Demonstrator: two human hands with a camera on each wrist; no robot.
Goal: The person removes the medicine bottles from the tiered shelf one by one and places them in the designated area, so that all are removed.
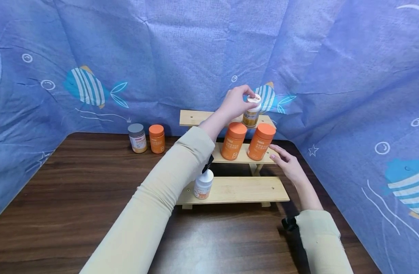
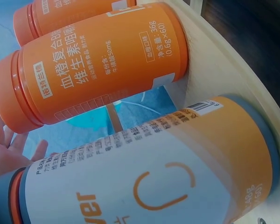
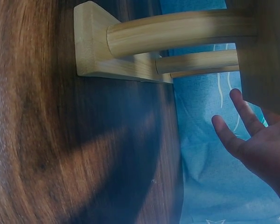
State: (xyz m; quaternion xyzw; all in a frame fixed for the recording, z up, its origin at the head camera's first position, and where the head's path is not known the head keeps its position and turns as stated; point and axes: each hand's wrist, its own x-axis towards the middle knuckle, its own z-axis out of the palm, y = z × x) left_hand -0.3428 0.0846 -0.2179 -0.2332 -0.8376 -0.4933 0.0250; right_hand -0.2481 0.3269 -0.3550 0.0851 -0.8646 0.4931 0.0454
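Observation:
My left hand (image 1: 237,102) reaches to the top step of the wooden shelf and pinches the white cap of a bottle (image 1: 251,118) with a golden-brown label. Whether its base touches the board, I cannot tell. Below it, two orange bottles (image 1: 234,141) (image 1: 259,142) stand side by side on the middle step. In the left wrist view a grey-capped bottle (image 2: 144,172) stands close by; my left arm hides it in the head view. My right hand (image 1: 291,166) is beside the right orange bottle, fingers extended and holding nothing; contact with the bottle is unclear.
A white bottle (image 1: 203,185) stands at the left of the lowest step (image 1: 243,189). Further left on the dark table (image 1: 76,198) are a grey-capped bottle (image 1: 137,139) and an orange bottle (image 1: 157,139). A blue fish-print cloth (image 1: 182,57) hangs behind and at the sides.

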